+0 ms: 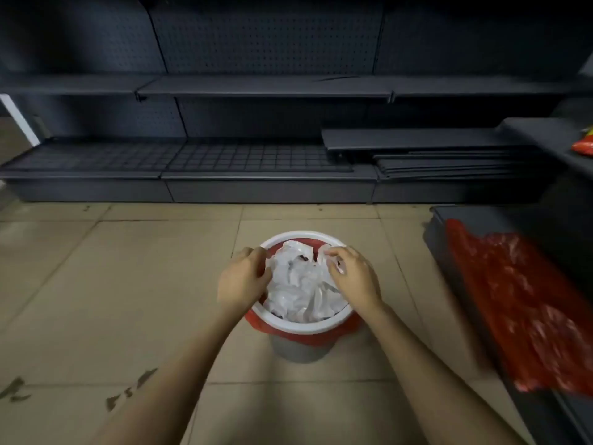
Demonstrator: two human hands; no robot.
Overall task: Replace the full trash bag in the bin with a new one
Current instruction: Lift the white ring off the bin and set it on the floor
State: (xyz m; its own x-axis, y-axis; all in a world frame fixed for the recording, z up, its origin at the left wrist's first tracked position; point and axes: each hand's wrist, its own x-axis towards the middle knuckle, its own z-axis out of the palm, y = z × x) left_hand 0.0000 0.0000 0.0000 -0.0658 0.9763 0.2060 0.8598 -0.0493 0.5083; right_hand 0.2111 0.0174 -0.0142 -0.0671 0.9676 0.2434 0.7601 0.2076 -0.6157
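A small grey bin (296,350) with a white ring rim (301,326) stands on the tiled floor. A red trash bag (321,340) lines it, its edge folded out under the ring. Crumpled white waste (301,290) fills the bin to the top. My left hand (242,282) rests on the bin's left rim, fingers curled at the edge of the waste. My right hand (353,274) is at the right rim, fingertips pinching the crumpled white material. A flat red bag (526,309) lies on a dark low shelf to the right.
Dark metal shelving (263,88) with pegboard backs runs along the far side. Loose shelf boards (426,155) are stacked on its lower right. A dark shelf unit (545,136) on the right carries a red-orange packet (584,146). Beige floor tiles (128,284) surround the bin.
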